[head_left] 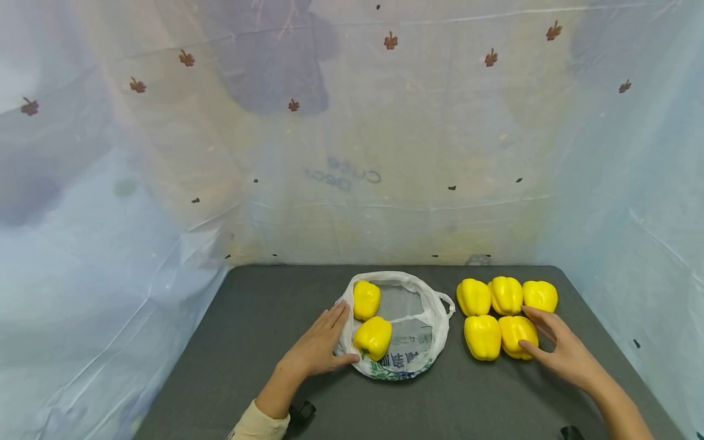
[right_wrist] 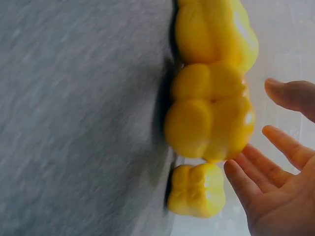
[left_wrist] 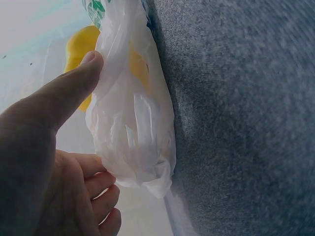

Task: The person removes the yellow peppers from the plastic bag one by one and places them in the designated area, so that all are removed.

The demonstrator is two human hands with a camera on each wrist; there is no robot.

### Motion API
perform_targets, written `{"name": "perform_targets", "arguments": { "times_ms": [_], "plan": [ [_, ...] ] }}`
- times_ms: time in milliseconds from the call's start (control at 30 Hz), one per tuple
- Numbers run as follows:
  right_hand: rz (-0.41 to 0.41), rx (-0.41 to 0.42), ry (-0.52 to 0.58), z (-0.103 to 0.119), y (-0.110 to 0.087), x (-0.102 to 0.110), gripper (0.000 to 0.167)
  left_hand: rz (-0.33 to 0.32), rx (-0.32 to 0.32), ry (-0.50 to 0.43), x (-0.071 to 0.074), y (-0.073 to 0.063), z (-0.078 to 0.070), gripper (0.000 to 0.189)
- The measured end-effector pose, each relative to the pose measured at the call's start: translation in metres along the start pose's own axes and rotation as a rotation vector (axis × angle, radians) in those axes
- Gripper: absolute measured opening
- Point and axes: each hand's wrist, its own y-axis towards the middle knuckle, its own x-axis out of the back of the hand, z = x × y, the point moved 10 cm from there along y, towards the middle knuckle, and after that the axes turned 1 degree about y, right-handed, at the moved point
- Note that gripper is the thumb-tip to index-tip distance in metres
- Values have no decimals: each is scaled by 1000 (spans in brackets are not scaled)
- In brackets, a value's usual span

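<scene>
On your flat, dark grey counter, a round-mouthed white plastic bag contains two blocky yellow bell peppers. Your bare left grip touches its left rim. Right of the bag lie five matching yellow peppers; your bare right grip, thumb and fingers parted, is at the near-row one farther from the bag.

From above its near side, the head view faces forward and down over the desk, far corners included. Both wrist views look from low and close, tipped sideways: the left at the bag, the right at peppers toward the desk's right edge. Head shares each subject.
</scene>
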Motion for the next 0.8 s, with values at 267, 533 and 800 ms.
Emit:
{"name": "perform_targets", "arguments": {
  "times_ms": [267, 533, 800],
  "plan": [
    [-39, 55, -84, 24, 13, 4, 70, 5, 5, 3, 0, -1, 0, 113],
    [-1, 62, -54, 43, 28, -9, 68, 6, -1, -2, 0, -1, -1, 112],
    [-11, 192, -36, 72, 41, -26, 64, 12, -7, -13, 1, -2, -2, 113]
  ]
}}
